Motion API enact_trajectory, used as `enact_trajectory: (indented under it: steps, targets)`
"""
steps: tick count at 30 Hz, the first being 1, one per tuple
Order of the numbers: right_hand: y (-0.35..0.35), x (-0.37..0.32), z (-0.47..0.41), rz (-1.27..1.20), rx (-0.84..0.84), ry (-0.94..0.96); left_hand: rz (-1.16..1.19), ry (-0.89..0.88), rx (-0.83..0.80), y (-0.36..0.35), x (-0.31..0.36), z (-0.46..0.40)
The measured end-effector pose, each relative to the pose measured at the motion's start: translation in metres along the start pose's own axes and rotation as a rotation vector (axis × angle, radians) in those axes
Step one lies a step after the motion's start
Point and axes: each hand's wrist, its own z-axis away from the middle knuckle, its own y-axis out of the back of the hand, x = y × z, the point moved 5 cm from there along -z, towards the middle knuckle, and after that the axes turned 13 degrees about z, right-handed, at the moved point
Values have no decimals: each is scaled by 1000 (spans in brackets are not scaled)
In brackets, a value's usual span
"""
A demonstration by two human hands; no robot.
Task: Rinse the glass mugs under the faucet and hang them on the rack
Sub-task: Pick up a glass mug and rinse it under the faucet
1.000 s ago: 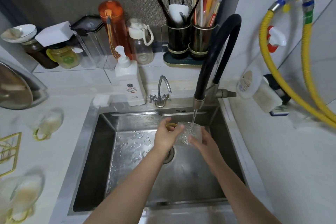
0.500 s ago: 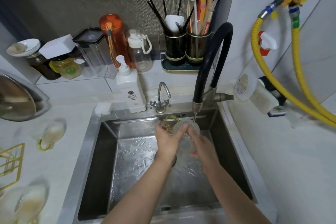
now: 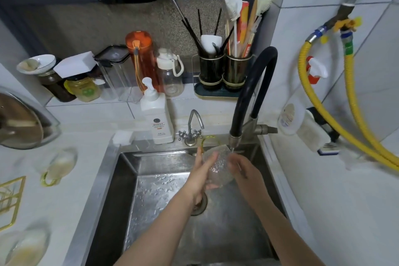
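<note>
A textured glass mug [image 3: 218, 165] with a yellow handle sits between both my hands above the steel sink [image 3: 121, 181], just under the spout of the black curved faucet [image 3: 248, 95]. My left hand [image 3: 199, 177] grips its left side and my right hand [image 3: 245, 170] presses on its right side. Water falls from the spout onto the mug's rim. Two more glass mugs lie on the white counter at the left: one mug [image 3: 59, 165] with a yellow handle, another mug [image 3: 23, 248] at the bottom left. The gold wire rack [image 3: 9, 201] shows partly at the left edge.
Behind the sink stand a white soap pump bottle [image 3: 156, 119], a small metal tap [image 3: 192, 128], an orange bottle [image 3: 142, 58], jars and two utensil holders [image 3: 224, 71]. Yellow hoses [image 3: 345, 110] run down the right wall. A glass pot lid [image 3: 23, 123] leans at the left.
Both hands have raised the mug closer to the faucet spout and tilted it, handle now pointing up and back. The camera view tilted upward.
</note>
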Motion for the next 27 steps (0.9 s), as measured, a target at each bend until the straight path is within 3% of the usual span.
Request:
enact_trajectory:
  steps: [3,8,11,17,23,27]
  targets:
    - [-1,-6,-11,-22,-124,10,-28,-10,42,-1,-1,-3]
    - [-7,-17,-27,-130,-138,-9,137,-47,22,-2,-14,-12]
    - [-14,-26,-32,-37,-306,100,112,-26,75,-1,-17,-20]
    - [-24,0,-29,337,-622,100,-40,-35,118,-3,-6,-28]
    - [-18,-19,-32,125,-579,79,-35,-20,216,-6,-5,-24]
    - [-20,-13,-24,481,-621,222,-43,-14,215,-1,4,-29]
